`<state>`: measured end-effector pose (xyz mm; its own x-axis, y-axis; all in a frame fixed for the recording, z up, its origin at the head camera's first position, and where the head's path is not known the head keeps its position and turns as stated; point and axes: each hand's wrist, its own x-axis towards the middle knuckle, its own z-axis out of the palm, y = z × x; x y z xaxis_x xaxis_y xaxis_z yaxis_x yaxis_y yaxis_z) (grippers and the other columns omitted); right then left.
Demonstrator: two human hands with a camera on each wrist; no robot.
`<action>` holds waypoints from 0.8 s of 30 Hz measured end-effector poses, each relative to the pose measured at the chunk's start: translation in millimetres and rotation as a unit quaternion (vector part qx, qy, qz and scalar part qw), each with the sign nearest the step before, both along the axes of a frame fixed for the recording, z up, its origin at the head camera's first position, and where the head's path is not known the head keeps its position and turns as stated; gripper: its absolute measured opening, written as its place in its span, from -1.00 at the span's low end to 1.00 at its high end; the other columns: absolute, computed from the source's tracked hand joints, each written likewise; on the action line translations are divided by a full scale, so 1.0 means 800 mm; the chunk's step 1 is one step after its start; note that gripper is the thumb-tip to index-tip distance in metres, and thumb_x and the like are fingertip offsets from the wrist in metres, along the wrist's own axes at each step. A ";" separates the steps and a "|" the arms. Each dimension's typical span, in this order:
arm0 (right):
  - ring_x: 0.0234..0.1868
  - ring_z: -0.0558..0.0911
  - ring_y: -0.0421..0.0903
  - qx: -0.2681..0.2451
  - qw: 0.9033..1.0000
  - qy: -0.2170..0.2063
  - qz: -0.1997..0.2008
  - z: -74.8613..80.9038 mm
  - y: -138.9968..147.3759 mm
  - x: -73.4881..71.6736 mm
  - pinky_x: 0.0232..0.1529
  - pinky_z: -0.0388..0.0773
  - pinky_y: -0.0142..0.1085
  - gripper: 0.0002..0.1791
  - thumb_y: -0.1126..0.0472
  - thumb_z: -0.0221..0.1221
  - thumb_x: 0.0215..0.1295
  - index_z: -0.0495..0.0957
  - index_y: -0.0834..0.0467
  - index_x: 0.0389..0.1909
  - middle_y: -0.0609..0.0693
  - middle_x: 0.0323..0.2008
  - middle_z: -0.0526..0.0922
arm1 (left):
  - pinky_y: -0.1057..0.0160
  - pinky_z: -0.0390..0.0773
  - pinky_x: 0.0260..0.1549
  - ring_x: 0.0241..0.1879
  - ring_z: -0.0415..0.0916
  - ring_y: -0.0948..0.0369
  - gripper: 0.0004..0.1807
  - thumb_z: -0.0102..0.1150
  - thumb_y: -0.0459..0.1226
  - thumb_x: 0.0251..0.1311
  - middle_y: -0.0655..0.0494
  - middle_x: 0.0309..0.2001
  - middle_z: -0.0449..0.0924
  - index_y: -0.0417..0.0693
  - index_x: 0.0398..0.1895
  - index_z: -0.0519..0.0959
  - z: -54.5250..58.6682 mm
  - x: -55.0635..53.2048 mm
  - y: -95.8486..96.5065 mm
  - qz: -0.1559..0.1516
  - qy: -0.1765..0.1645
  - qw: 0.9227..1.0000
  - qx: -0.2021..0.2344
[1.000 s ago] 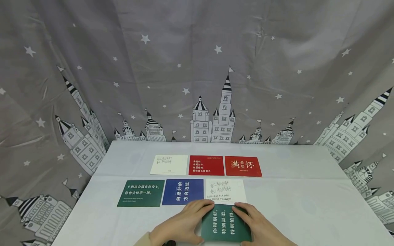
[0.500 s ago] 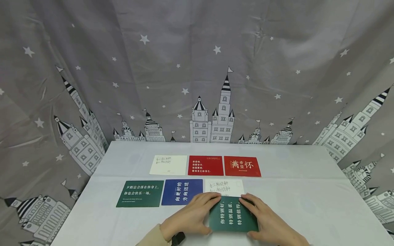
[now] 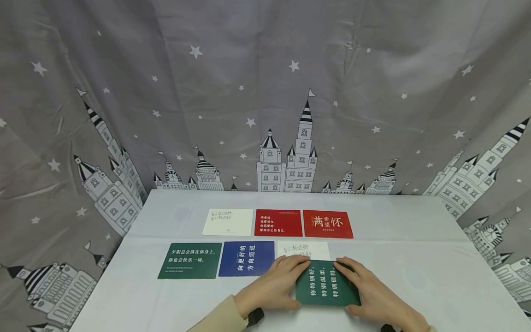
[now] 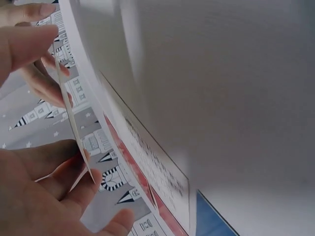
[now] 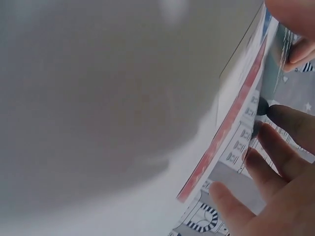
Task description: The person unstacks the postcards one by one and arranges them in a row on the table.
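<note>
A green postcard (image 3: 325,288) with white writing is held between both hands, overlapping the lower part of a handwritten white card (image 3: 304,249) in the head view. At its left side my left hand (image 3: 275,283) grips it, thumb at the near edge and fingers at the far edge. My right hand (image 3: 371,293) grips the right side in the same manner. Seen edge-on in the left wrist view, the postcard (image 4: 73,118) stands off the tabletop. Part of the right hand shows beyond it there.
Left of the white card lie a blue card (image 3: 246,259) and another green card (image 3: 190,261). A farther row has a white card (image 3: 227,222), a red card (image 3: 278,223) and a second red card (image 3: 327,224). A grey castle-print curtain (image 3: 232,101) hangs behind the white table (image 3: 415,267).
Both hands have carried the green postcard to the right and farther from the person. It now covers more of the white card's lower part. The other cards have stayed put.
</note>
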<state>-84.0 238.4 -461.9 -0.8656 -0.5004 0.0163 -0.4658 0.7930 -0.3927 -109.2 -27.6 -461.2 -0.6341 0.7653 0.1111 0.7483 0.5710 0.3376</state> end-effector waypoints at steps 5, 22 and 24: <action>0.24 0.19 0.04 -0.007 1.000 0.009 -0.001 0.000 0.012 -0.003 0.07 0.33 0.01 0.00 0.08 0.43 -0.33 0.24 0.12 0.27 -0.01 0.26 0.17 | -0.02 0.08 0.19 0.29 -0.03 0.23 -0.05 0.33 -0.03 -0.19 0.13 0.30 0.08 -0.15 0.31 0.15 -0.002 -0.006 0.013 0.008 0.001 1.000 -0.008; 0.19 0.25 0.13 0.005 1.000 0.019 0.005 0.003 0.040 -0.016 0.04 0.34 0.07 -0.01 0.09 0.43 -0.31 0.23 0.18 0.27 0.10 0.23 0.20 | -0.10 0.13 0.13 0.29 0.00 0.21 -0.05 0.33 0.01 -0.19 0.16 0.32 0.08 -0.08 0.32 0.17 -0.001 -0.025 0.048 0.014 0.003 0.999 -0.037; 0.20 0.23 0.15 0.006 1.000 0.014 0.003 0.003 0.043 -0.017 0.05 0.32 0.08 -0.01 0.09 0.43 -0.30 0.22 0.17 0.27 0.10 0.24 0.19 | -0.09 0.14 0.12 0.28 0.01 0.21 -0.05 0.33 0.02 -0.20 0.16 0.32 0.08 -0.08 0.32 0.17 -0.001 -0.027 0.051 0.015 0.005 0.999 -0.042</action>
<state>-97.6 272.6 -459.7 -0.8622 -0.5054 0.0348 -0.4810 0.7951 -0.3694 -130.7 13.3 -461.9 -0.6565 0.7525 0.0534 0.7332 0.6198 0.2798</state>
